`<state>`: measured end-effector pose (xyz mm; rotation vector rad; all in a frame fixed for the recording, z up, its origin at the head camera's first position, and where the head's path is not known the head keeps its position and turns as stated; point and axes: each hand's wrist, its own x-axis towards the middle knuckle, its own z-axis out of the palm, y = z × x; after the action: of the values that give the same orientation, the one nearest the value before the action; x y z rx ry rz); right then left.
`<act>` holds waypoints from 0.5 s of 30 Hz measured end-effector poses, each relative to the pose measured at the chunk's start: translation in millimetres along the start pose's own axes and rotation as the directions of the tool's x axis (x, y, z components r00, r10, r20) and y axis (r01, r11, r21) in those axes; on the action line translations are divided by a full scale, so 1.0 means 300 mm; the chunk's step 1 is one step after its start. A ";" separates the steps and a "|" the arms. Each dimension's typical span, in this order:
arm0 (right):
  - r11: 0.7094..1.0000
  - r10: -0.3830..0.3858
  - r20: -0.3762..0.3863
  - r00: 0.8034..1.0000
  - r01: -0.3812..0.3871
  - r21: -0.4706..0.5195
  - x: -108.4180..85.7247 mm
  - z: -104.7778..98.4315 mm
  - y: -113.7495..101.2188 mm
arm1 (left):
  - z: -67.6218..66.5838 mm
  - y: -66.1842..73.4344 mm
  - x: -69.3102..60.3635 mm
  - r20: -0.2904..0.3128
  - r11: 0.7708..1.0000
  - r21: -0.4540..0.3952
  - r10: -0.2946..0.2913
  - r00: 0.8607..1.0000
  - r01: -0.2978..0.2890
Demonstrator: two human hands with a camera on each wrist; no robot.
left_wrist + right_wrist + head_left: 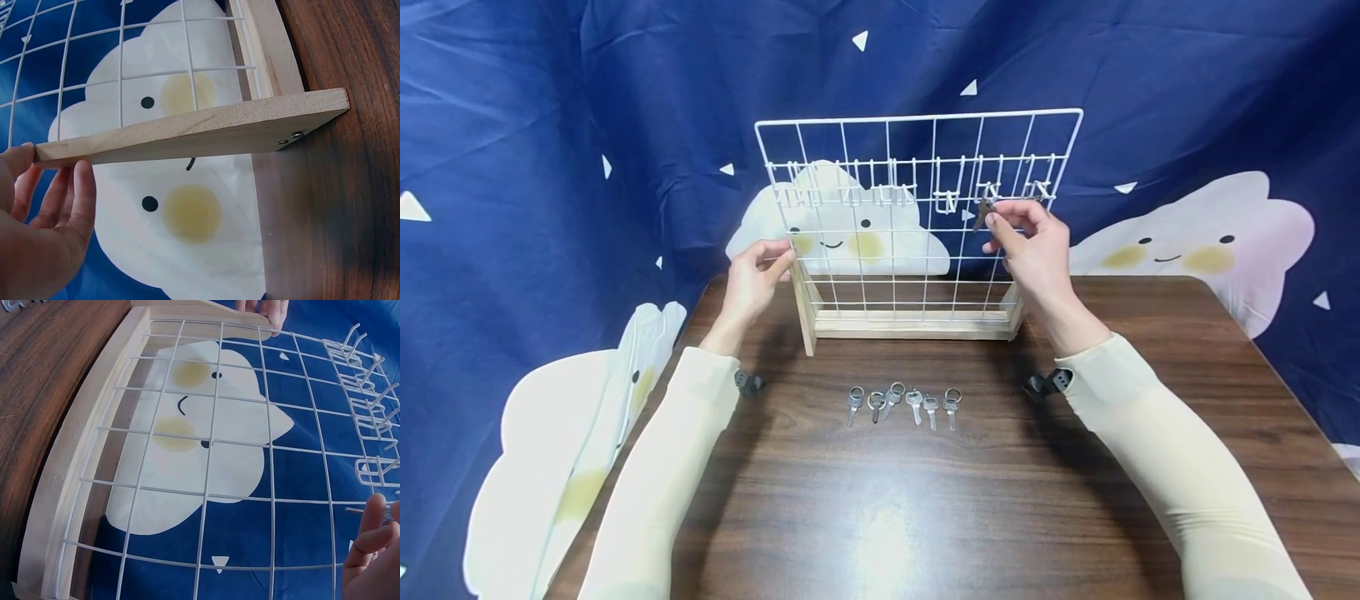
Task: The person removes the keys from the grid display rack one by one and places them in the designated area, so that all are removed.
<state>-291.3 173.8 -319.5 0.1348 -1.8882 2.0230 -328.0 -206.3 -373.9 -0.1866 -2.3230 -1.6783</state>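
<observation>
A white wire grid rack (917, 117) stands upright on a wooden base (910, 326) at the back of the table, with a row of white hooks (947, 201) along its upper part. My left hand (754, 279) pinches the top of the rack's left wooden side post (187, 128), thumb on one side and fingers on the other. Between thumb and fingers of my right hand (1033, 250) is a key (981, 215), held close to the hooks on the right. In the right wrist view, that key is mostly hidden behind my fingers (373, 519).
Several silver keys (913, 400) with rings lie in a row on the dark wooden table (805, 492), in front of the rack. Behind it hangs a blue curtain (662, 75) with white clouds. Both wrists carry dark straps.
</observation>
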 end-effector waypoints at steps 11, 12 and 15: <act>0.997 -0.037 0.009 0.999 0.036 0.072 -0.016 -0.002 -0.018 | 0.001 0.006 -0.006 0.002 1.000 0.011 -0.002 1.000 0.002; 0.996 -0.041 0.014 0.999 0.040 0.076 -0.020 -0.004 -0.022 | 0.001 0.007 -0.005 0.003 1.000 0.009 -0.001 1.000 0.001; 0.995 -0.055 0.023 0.998 0.052 0.085 -0.034 -0.012 -0.034 | 0.000 0.005 -0.002 0.010 1.000 0.003 -0.003 1.000 0.003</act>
<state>-277.8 175.6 -313.6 0.2313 -1.7945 2.0750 -326.9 -205.8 -372.7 -0.1908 -2.3343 -1.6787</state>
